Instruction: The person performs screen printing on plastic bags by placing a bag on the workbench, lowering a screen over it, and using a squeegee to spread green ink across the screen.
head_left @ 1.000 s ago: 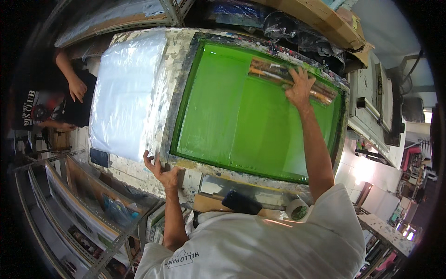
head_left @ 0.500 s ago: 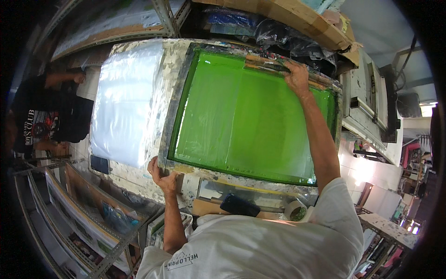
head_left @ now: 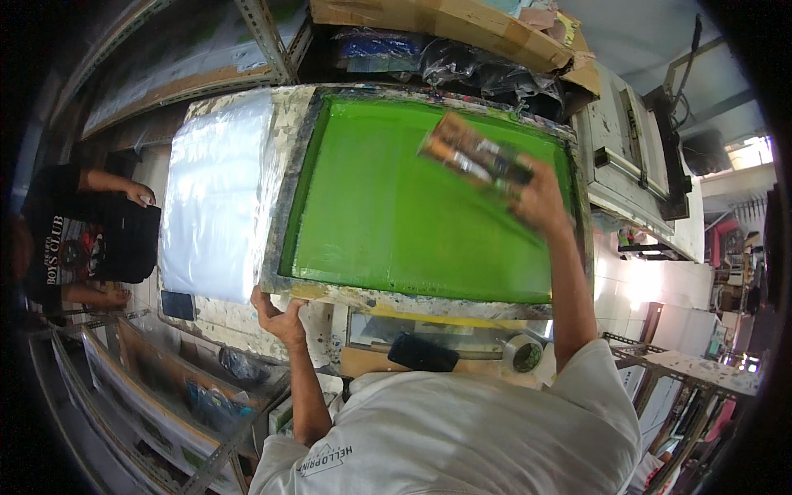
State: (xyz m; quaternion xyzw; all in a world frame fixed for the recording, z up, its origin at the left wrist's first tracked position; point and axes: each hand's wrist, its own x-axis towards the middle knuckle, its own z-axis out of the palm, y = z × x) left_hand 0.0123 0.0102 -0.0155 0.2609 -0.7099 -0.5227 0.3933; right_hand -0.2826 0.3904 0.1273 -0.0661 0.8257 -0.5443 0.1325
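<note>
The squeegee (head_left: 472, 155) has come away from the frame's far edge and now slants over the green mesh (head_left: 355, 206), blurred; I can't tell if it touches. The right hand (head_left: 540, 196) is closed round its right end. Long, straight and wood-brown, it looks stiff, fairly light, probably slick with ink; a hold at mid-length should balance better. The left hand (head_left: 280, 320) is part-curled at the near-left corner of the scuffed frame (head_left: 289, 206), its grip unclear, beside glossy, crinkled plastic (head_left: 213, 198).
</note>
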